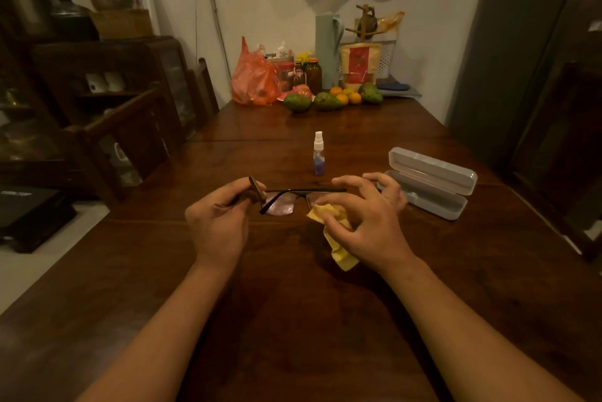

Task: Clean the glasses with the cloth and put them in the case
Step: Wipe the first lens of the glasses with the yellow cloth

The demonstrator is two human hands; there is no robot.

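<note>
1. Holding the glasses [286, 201] above the desk [293, 287]: the left hand [220, 219] is closed in a pinch on the temple arm at the frame's left end, lenses facing down and toward the wearer.
2. The right hand [365, 216] presses a yellow cloth [335, 232] against the right lens with thumb and fingertips; the remaining fingers are spread loosely. The cloth tail hangs below the palm.
3. Judged step: wiping is in progress. The left lens looks hazy or pinkish; cannot tell whether that is smear or reflection.
4. The grey case [430, 183] lies open on the desk to the right, near the right hand, lid up, interior apparently vacant. A small spray bottle [318, 154] stands upright beyond the glasses.
5. Risks:
   - A single-point hold at the temple means rubbing pressure on the far lens could twist the hinge or bend the frame.
   - A loose cloth tail may drag on the desk and pick up grit, scratching a lens.
   - A wide elbow swing toward the case could tip the bottle.
</note>
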